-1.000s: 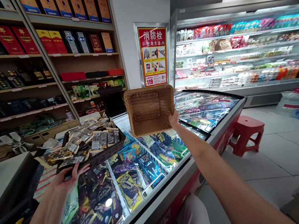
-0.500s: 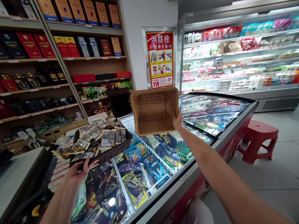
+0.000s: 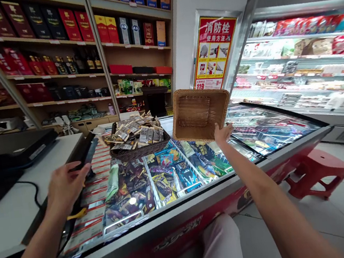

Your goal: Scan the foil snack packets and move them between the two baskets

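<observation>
A tan woven basket (image 3: 200,114) sits tilted above the chest freezer's glass, its hollow side facing me. My right hand (image 3: 223,133) is at its lower right edge, thumb against the rim and the other fingers stretched away outside it. To the left, a dark woven basket (image 3: 136,151) heaped with small packets (image 3: 140,131) rests on the freezer. My left hand (image 3: 67,185) is apart from that basket, above the price-tag strips at the freezer's left end. Its fingers are loosely bent, with a gap to the thumb and nothing between them.
Wrapped ice creams (image 3: 164,188) show inside the chest freezer (image 3: 183,207). A counter (image 3: 6,210) with a black machine (image 3: 10,151) borders it at left. A red stool (image 3: 322,171) stands on the floor at right. Shelves of boxed bottles (image 3: 69,23) rise behind.
My left hand has left the dark basket's edge and moved left toward the counter. My right hand's fingers have loosened from the tan basket's rim. The view has turned left.
</observation>
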`<state>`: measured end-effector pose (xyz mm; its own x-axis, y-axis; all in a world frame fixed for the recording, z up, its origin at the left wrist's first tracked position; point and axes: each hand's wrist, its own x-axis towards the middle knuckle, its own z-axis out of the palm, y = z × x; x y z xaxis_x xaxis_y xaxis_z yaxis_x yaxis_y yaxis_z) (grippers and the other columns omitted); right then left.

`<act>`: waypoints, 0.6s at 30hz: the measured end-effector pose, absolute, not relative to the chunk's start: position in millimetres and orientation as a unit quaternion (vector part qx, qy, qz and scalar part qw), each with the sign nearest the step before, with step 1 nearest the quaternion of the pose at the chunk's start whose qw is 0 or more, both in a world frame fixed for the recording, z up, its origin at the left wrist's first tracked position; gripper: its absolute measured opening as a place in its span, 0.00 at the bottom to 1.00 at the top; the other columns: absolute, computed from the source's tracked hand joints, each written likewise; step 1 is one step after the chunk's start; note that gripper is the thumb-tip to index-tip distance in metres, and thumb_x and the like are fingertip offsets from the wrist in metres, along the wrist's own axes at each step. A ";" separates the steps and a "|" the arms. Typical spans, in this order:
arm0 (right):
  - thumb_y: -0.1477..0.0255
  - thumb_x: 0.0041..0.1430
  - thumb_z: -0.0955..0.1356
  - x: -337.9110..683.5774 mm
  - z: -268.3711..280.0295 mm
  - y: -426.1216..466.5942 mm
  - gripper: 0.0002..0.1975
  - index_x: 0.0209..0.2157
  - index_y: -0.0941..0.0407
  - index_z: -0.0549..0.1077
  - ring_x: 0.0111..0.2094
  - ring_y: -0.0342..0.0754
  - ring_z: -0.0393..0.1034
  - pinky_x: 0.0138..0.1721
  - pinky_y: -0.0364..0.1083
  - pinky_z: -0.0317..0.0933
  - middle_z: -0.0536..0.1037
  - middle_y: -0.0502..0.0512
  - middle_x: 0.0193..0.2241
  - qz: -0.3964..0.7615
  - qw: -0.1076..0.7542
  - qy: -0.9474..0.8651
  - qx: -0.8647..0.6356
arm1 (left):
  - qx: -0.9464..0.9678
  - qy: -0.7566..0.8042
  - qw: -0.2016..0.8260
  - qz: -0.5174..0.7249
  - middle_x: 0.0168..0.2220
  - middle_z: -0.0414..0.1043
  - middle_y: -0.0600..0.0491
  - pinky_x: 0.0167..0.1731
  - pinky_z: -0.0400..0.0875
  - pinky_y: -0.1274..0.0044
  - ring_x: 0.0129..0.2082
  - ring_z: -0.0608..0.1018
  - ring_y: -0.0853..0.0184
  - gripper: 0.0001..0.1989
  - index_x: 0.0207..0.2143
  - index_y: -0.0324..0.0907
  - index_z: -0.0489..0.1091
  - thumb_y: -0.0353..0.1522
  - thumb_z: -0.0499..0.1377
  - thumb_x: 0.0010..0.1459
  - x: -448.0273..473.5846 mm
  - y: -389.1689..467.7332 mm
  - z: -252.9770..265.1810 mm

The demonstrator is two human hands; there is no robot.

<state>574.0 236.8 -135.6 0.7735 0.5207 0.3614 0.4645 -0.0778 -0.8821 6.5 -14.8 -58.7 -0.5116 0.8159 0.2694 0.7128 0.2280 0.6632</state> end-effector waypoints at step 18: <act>0.71 0.68 0.65 321.3 -130.1 154.5 0.17 0.57 0.53 0.68 0.62 0.60 0.67 0.64 0.60 0.64 0.73 0.67 0.57 0.044 0.558 -0.688 -0.462 | 0.462 0.863 0.074 0.192 0.61 0.76 0.25 0.53 0.76 0.55 0.62 0.79 0.34 0.39 0.66 0.32 0.62 0.51 0.57 0.64 -41.6 -41.0 -103.3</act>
<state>321.3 154.5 -130.1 0.0484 0.6840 0.7279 0.5869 0.5702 -0.5748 -41.6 -41.0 -103.3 -0.5628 0.8251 0.0490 0.7678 0.5000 0.4005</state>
